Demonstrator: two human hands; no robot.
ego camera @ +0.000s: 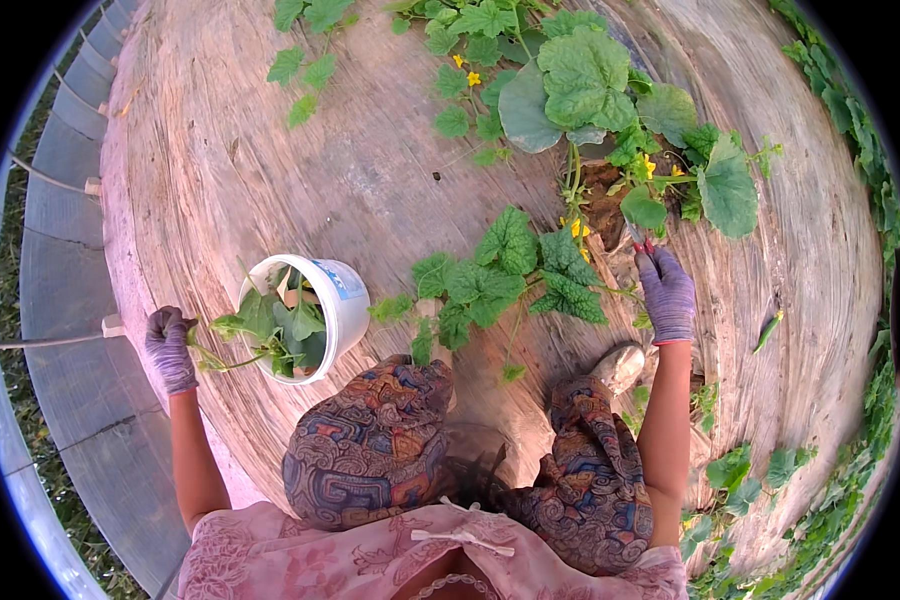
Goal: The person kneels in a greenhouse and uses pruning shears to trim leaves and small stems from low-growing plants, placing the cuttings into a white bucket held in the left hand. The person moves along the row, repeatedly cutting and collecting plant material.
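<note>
My right hand [667, 294], in a purple knit glove, grips a small red-handled cutting tool [633, 231]. Its metal blade points up at the base of a yellow-flowered cucurbit vine [585, 79], by a torn hole in the ground sheet [604, 199]. Leaves partly hide the blade's tip. At the far left, my gloved left hand [170, 349] is closed at the end of a leafy cut vine stem [232, 365], whose other end reaches the bucket. That white plastic bucket [352, 300] lies tilted towards the left hand, with cut leaves [300, 322] inside and over its rim.
A leafy vine shoot [487, 289] trails across the sheet before my knees. One shoe [619, 366] rests near the right forearm. A small green fruit [769, 331] lies to the right. Translucent plastic sheeting [64, 247] with hoops borders the left; more vines [855, 142] line the right.
</note>
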